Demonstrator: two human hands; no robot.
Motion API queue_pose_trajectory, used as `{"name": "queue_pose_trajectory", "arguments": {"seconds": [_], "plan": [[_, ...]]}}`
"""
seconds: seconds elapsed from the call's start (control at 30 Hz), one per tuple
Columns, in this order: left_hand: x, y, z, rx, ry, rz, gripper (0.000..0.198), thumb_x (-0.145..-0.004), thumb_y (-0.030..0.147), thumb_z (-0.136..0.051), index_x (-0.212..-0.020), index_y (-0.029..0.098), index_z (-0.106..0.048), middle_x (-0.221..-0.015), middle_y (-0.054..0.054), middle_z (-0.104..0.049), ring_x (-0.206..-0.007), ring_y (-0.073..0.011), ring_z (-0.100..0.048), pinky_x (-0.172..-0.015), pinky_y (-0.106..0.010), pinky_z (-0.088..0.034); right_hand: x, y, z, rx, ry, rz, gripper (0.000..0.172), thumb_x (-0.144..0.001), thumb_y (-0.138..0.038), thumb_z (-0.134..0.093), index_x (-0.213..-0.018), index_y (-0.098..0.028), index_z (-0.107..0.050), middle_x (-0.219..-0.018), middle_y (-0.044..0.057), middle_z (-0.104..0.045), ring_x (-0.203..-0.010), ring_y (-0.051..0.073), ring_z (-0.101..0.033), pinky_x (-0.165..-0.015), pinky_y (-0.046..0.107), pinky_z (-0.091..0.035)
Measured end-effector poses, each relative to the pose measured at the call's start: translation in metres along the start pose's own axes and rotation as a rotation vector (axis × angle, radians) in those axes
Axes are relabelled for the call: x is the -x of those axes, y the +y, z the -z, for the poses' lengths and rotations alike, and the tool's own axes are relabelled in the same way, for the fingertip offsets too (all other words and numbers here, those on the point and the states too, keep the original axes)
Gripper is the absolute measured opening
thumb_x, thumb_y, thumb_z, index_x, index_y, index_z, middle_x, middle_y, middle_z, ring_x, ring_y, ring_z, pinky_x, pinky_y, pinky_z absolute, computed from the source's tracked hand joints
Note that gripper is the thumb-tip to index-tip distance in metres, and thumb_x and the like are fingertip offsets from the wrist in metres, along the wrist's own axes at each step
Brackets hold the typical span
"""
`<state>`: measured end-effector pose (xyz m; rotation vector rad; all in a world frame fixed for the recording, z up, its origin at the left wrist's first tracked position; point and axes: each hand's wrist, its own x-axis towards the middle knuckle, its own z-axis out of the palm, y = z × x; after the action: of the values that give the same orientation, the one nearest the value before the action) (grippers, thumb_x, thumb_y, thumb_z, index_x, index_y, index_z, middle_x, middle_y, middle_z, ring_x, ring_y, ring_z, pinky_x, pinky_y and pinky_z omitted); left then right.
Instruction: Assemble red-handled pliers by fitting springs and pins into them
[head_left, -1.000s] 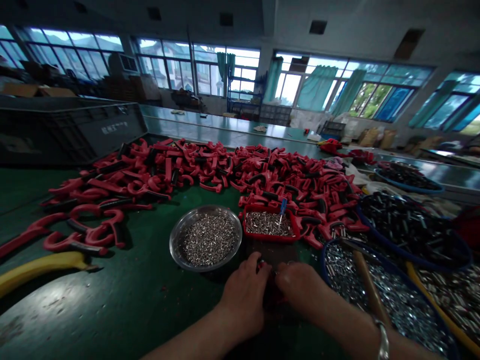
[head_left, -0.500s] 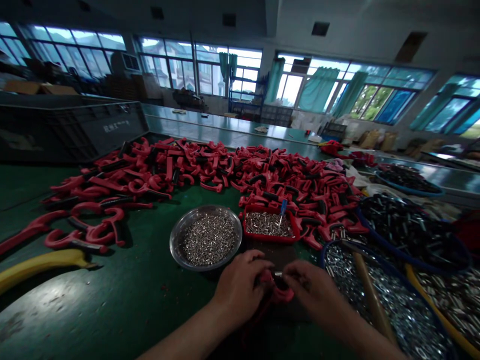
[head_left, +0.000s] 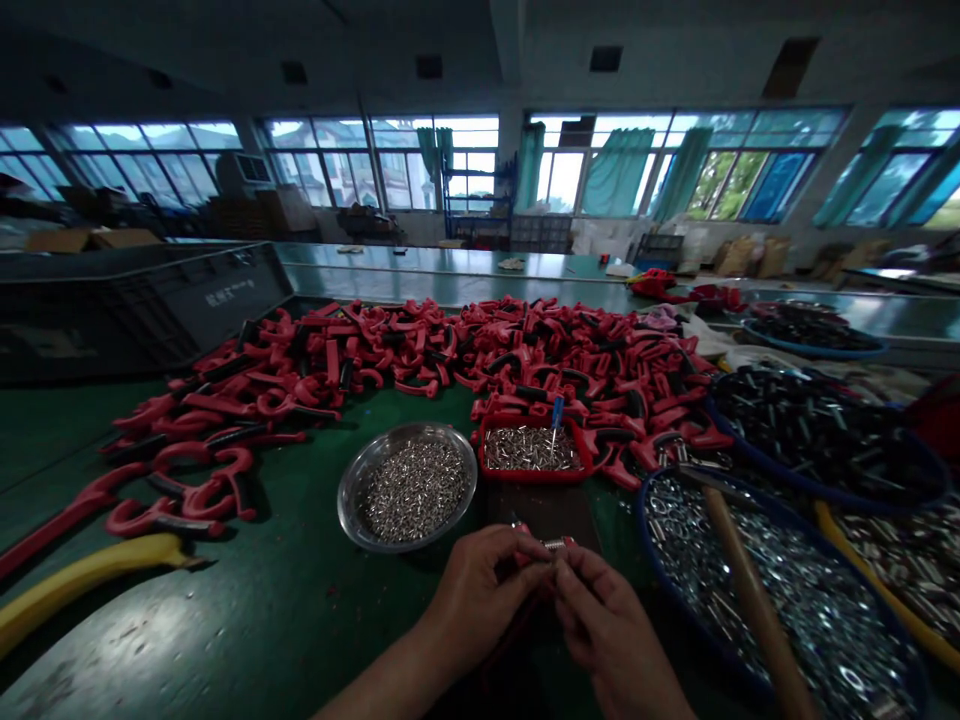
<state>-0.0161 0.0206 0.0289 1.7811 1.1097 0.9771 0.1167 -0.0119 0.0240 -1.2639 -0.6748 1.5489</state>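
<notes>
My left hand [head_left: 480,598] and my right hand [head_left: 604,628] meet low in the middle of the view, fingers pinched together over a dark block [head_left: 547,510]. Between the fingertips shows a small red handle piece [head_left: 525,553] with a short metal spring or pin [head_left: 553,544] at its top. The left hand grips the red piece; the right hand's fingers pinch at the metal part. Just beyond the hands stand a round steel bowl [head_left: 352,480] of small metal pins and a red tray [head_left: 534,475] of similar pins with a blue-handled tool [head_left: 556,415] upright in it.
A wide heap of red and black handles [head_left: 450,350] covers the green table [head_left: 225,620] behind the bowls. Blue-rimmed basins [head_left: 667,560] of metal and black parts fill the right side, with a wooden hammer handle [head_left: 750,600] across one. A yellow handle [head_left: 82,575] lies left, a dark crate [head_left: 150,300] behind.
The view has tilted down slightly. Both hands have drawn nearer to me and closer together, lifting the red piece; the right hand now pinches the metal part at its top.
</notes>
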Motion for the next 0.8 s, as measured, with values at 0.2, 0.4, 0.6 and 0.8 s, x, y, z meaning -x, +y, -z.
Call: {"name": "queue_pose_trajectory", "arguments": {"seconds": [0.2,0.4,0.6,0.8], "plan": [[0.0,-0.007,-0.005,-0.111,-0.003,-0.145,0.012,-0.08,0.027,-0.055,-0.078,0.016,-0.061,-0.077,-0.002,-0.062,-0.073,-0.0126,-0.056,-0.068,-0.021,-0.041,0.005,0.006,-0.002,-0.116,0.008,-0.053,0.048,-0.05,-0.05,-0.075,-0.081,-0.018,-0.058,-0.052,-0.008,-0.041,-0.044,0.003,-0.028,-0.037,0.013,-0.014],[-0.003,-0.01,-0.006,-0.262,-0.027,-0.12,0.013,-0.084,0.024,-0.047,-0.08,0.017,-0.057,-0.08,-0.003,-0.06,-0.076,-0.0144,-0.055,-0.07,-0.024,-0.041,0.0,0.016,0.016,0.173,-0.087,0.095,0.03,-0.071,-0.045,-0.06,-0.083,-0.018,-0.061,-0.057,-0.004,-0.05,-0.049,0.007,-0.043,-0.044,0.016,-0.033],[-0.019,-0.01,-0.002,-0.673,-0.108,-0.055,0.008,-0.081,0.018,-0.051,-0.083,0.02,-0.059,-0.085,0.0,-0.059,-0.082,-0.0159,-0.052,-0.071,-0.026,-0.04,0.003,0.013,0.049,0.612,-0.065,0.391,0.024,-0.079,-0.038,-0.051,-0.09,-0.019,-0.062,-0.09,0.006,-0.065,-0.084,0.021,-0.058,-0.076,0.03,-0.044],[-0.019,-0.017,-0.012,-0.783,-0.147,-0.122,0.006,-0.081,0.019,-0.053,-0.084,0.021,-0.058,-0.088,0.002,-0.057,-0.085,-0.0148,-0.05,-0.073,-0.025,-0.04,0.002,0.017,0.056,0.647,-0.041,0.444,0.024,-0.08,-0.035,-0.049,-0.092,-0.02,-0.064,-0.092,0.007,-0.066,-0.086,0.022,-0.06,-0.077,0.031,-0.046]]}}
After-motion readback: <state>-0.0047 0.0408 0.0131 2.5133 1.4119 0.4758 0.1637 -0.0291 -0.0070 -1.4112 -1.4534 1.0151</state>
